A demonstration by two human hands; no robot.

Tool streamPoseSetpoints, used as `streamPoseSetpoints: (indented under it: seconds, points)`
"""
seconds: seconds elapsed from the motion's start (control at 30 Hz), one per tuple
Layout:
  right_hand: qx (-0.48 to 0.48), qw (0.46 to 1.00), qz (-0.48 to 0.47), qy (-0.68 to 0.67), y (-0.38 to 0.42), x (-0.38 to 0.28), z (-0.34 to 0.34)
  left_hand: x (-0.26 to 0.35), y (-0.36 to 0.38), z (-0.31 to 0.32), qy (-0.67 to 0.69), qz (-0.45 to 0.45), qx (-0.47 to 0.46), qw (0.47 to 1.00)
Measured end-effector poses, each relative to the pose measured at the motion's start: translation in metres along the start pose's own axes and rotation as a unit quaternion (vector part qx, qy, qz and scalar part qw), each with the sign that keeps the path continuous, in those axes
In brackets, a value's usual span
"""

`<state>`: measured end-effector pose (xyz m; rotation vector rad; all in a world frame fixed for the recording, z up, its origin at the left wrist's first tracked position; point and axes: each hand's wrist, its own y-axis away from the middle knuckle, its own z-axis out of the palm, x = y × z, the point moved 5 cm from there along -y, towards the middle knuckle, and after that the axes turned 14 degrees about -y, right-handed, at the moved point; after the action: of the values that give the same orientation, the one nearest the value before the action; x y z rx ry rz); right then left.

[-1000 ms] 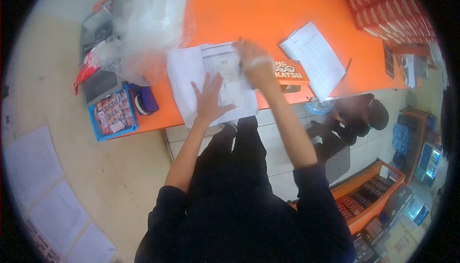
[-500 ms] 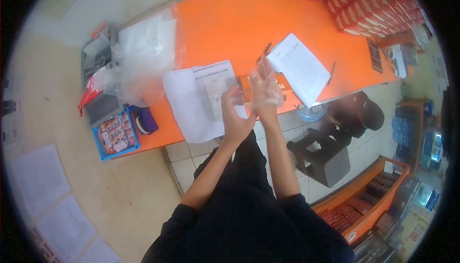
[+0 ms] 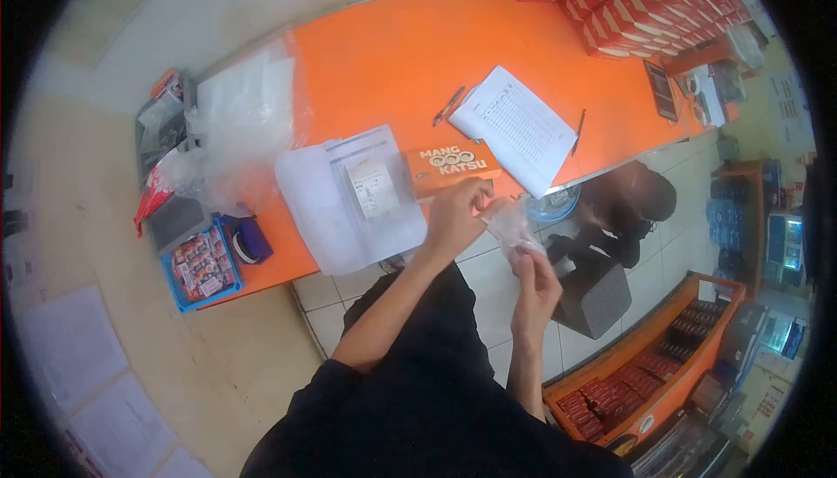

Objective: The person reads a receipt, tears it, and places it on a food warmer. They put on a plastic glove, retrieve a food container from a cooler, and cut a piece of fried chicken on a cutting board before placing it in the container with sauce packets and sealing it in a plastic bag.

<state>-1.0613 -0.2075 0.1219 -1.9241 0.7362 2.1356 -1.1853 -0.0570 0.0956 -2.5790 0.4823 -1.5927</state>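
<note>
Two hands share thin clear plastic bag [image 3: 508, 223], held in air just off front edge of orange worktop [image 3: 410, 51]. Left hand [image 3: 455, 216] pinches bag's upper end, fingers curled; right hand [image 3: 534, 284] grips lower end. Bag contents unreadable (film crumpled, translucent). Orange "Mang Katsu" box [image 3: 452, 167] lies beside papers [image 3: 349, 195].

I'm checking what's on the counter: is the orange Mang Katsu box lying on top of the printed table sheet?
No, the orange box lies on the counter beside the printed sheet, not on it.
</note>
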Motion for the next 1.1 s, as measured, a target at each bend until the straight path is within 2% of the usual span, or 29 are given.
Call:
streamPoseSetpoints:
  seconds: [0.03,0.13,0.17,0.27,0.33,0.4,0.47,0.5,0.53,0.57,0.63,0.7,0.77,0.83,0.93,0.97,1.03,1.07,1.1]
  points:
    - [0.050,0.999,0.001,-0.021,0.000,0.004,-0.008,-0.001,0.001,0.004,-0.008,-0.020,-0.004,1.000]
    - [0.178,0.953,-0.239,0.053,0.008,-0.030,-0.012,-0.019,-0.007,-0.002,-0.018,-0.088,-0.017,0.996]
    - [0.194,0.935,-0.277,0.112,-0.001,-0.050,0.000,-0.017,-0.009,0.000,0.008,-0.077,-0.040,0.996]
    - [-0.063,0.964,-0.188,0.174,-0.055,-0.007,0.002,-0.010,-0.012,0.006,0.082,-0.055,-0.109,0.989]
    - [-0.194,0.933,-0.188,0.239,-0.106,0.018,-0.007,-0.008,-0.014,0.005,0.124,-0.058,-0.159,0.978]
    - [-0.088,0.964,-0.158,0.194,-0.177,0.037,-0.020,-0.015,-0.020,-0.024,0.046,-0.014,-0.122,0.991]
    - [-0.075,0.935,-0.240,0.251,-0.237,0.030,-0.012,-0.028,-0.016,-0.053,-0.071,0.018,-0.076,0.994]
    - [-0.027,0.897,-0.225,0.380,-0.271,0.049,-0.020,-0.037,-0.015,-0.065,-0.150,0.034,-0.049,0.987]
    - [-0.011,0.877,-0.236,0.418,-0.279,0.050,-0.021,-0.047,-0.011,-0.073,-0.229,0.048,-0.023,0.972]
    - [0.006,0.856,-0.245,0.456,-0.286,0.051,-0.022,-0.062,-0.007,-0.074,-0.232,0.041,-0.026,0.972]
    - [-0.027,0.875,-0.324,0.359,-0.266,0.006,-0.012,-0.099,0.002,-0.067,-0.237,0.025,-0.028,0.971]
    - [-0.263,0.848,-0.261,0.379,-0.240,0.027,0.008,-0.132,0.001,-0.056,-0.187,-0.042,-0.037,0.981]
    - [-0.356,0.851,-0.166,0.348,-0.234,0.047,0.024,-0.147,-0.011,-0.051,-0.167,-0.104,-0.041,0.979]
    - [-0.312,0.908,-0.052,0.276,-0.256,0.066,0.037,-0.140,-0.035,-0.053,-0.181,-0.161,-0.039,0.970]
    - [-0.266,0.875,-0.107,0.391,-0.294,0.062,0.042,-0.143,-0.054,-0.060,-0.267,-0.116,-0.093,0.952]
    - [-0.275,0.877,-0.077,0.386,-0.295,0.064,0.039,-0.143,-0.050,-0.061,-0.268,-0.124,-0.118,0.948]
    - [-0.284,0.879,-0.093,0.371,-0.277,0.070,0.030,-0.139,-0.037,-0.063,-0.268,-0.138,-0.164,0.939]
    - [-0.289,0.879,-0.101,0.365,-0.263,0.077,0.023,-0.140,-0.026,-0.060,-0.230,-0.137,-0.130,0.955]
    - [-0.264,0.907,-0.127,0.302,-0.248,0.099,0.016,-0.147,-0.007,-0.050,-0.191,-0.138,-0.096,0.967]
